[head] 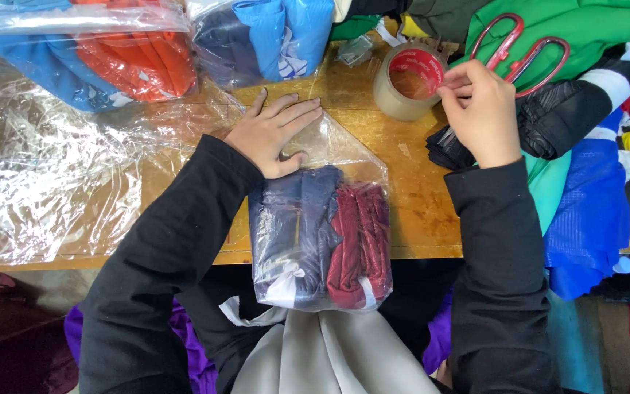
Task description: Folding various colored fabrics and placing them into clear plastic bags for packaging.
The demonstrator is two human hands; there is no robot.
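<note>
Wooden table (410,197) w/ clothes heaped round it. Far left: loose clear plastic sheets (52,175) lie spread flat; behind them packed bags of blue and orange garments (122,62), pushed to the back edge. Left hand (271,135) is spread flat, palm down, pressing the folded flap of the bag (322,233) so it can't spring open; bag holds navy + maroon cloth and hangs over the near edge toward the lap. Right hand (479,109) pinches at the tape roll (408,82), thumb and fingertips on its rim, prob. picking at the tape end. Red scissors (519,47) sit just behind, on green cloth (592,29), within reach.
</note>
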